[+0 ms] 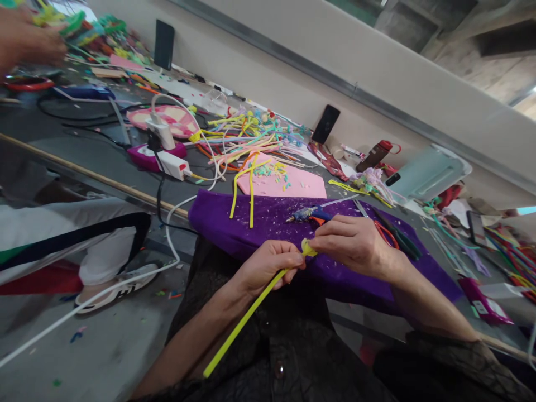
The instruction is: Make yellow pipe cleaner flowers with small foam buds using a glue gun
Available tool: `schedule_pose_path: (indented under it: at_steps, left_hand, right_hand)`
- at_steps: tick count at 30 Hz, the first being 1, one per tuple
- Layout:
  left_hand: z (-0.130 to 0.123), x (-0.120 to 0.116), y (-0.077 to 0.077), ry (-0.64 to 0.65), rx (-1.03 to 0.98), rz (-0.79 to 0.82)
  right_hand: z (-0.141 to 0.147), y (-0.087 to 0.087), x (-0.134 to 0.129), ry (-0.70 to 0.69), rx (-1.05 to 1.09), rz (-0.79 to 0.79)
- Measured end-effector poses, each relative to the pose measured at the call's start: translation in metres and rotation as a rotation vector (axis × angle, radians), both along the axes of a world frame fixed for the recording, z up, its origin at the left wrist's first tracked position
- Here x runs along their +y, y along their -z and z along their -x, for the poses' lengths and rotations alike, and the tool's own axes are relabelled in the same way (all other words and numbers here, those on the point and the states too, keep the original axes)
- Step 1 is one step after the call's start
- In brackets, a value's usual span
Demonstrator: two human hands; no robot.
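My left hand pinches a yellow chenille stem near its upper end; the rest slants down to the left over my lap. At that end is a small pale-yellow shaped piece, which the fingertips of my right hand grip. Just beyond my right hand a blue glue gun lies on a purple cloth, its nozzle pointing left. Scissors with orange handles lie partly behind my right wrist. Two bent yellow stems hang over the cloth's far edge.
A pink sheet carries small cut bits. Behind it spreads a pile of coloured stems. A power strip with a white cable stands at left. Phones lean on the partition. A co-worker's hand is at upper left.
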State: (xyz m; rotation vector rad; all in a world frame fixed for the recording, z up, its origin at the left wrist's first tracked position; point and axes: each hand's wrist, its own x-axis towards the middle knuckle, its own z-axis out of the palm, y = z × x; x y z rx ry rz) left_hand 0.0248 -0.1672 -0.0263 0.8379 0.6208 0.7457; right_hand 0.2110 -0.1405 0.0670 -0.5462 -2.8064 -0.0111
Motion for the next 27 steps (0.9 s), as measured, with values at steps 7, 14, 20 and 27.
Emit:
schedule_pose_path:
  at_steps: [7, 14, 20, 27]
  left_hand:
    - [0.006, 0.005, 0.006, -0.066, -0.115, 0.031]
    - [0.011, 0.006, 0.009, -0.111, -0.296, 0.044]
    - [0.009, 0.004, 0.007, -0.135, -0.449, 0.061]
    - [0.010, 0.002, 0.002, -0.094, -0.567, 0.090]
  right_hand:
    - [-0.009, 0.009, -0.010, 0.292, 0.423, 0.092]
    - [0.005, 0.063, -0.007, 0.366, 0.615, 0.417]
    - [0.012, 0.066, 0.003, 0.389, 0.644, 0.464]
    - [0.022, 0.066, 0.004, 0.370, 0.744, 0.683]
